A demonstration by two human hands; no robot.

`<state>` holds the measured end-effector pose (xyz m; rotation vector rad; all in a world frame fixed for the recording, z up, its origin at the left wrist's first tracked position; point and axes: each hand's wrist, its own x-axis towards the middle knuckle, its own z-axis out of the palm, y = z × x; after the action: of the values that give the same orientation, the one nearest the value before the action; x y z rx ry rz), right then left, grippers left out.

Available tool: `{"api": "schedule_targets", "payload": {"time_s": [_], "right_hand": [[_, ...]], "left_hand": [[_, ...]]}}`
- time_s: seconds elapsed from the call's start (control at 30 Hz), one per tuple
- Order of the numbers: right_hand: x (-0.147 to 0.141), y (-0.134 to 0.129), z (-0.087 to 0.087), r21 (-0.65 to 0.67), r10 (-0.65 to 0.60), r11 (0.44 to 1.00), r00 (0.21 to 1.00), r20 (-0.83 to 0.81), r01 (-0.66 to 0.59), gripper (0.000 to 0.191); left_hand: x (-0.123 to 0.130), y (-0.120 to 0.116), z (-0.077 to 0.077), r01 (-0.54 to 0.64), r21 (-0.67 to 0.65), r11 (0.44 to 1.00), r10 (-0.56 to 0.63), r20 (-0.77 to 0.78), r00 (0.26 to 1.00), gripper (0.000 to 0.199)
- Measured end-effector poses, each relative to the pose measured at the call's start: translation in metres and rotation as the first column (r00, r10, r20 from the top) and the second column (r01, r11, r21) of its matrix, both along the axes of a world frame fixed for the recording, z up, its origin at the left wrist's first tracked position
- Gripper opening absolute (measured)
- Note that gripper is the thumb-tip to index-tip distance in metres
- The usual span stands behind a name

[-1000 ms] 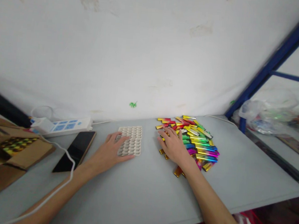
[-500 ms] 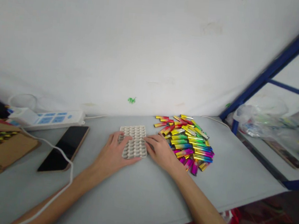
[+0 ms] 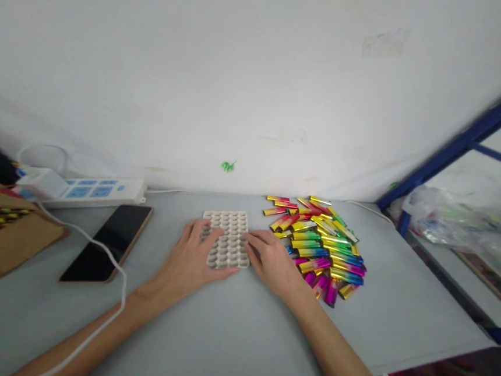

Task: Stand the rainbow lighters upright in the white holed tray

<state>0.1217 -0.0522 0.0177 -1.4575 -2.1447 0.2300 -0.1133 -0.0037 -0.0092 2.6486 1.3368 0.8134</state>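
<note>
The fingers of the left hand (image 3: 189, 260) were spread over the left side of the pale, honeycombed tray (image 3: 229, 239), the thumb lying along its near edge. The right hand (image 3: 274, 261) had its fingers bent and drawn together at the tray's right edge; whether they pinched anything could not be told. The tray lay flat on the grey table (image 3: 228, 344), between the hands. No coloured tube showed in the cells left uncovered, so any filling seemed unstarted. The shiny metallic tubes (image 3: 310, 236) all lay loose in a heap to the right, some roughly lined up, others askew. Well to the left were a dark phone (image 3: 109, 246) and an open carton (image 3: 21, 244) with yellow-and-black contents.
</note>
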Motion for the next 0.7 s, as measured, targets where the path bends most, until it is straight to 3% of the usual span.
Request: {"api": "schedule_targets", "payload": {"time_s": [0.3,0.47,0.7], "right_hand": [[0.021,0.009,-0.002,0.173,-0.121,0.973,0.975,-0.188,0.154,0.03],[0.032,0.011,-0.005,0.186,-0.109,0.969,0.956,-0.273,0.163,0.022],[0.031,0.011,-0.009,0.195,-0.122,0.963,0.948,-0.292,0.184,0.026]], "left_hand": [[-0.002,-0.006,0.001,-0.001,0.06,0.998,0.002,-0.026,1.0,0.072],[0.0,-0.013,-0.001,0.051,0.089,0.995,-0.049,-0.02,0.999,0.073],[0.003,-0.021,-0.002,0.074,0.12,0.99,-0.069,-0.049,0.996,0.07]]}}
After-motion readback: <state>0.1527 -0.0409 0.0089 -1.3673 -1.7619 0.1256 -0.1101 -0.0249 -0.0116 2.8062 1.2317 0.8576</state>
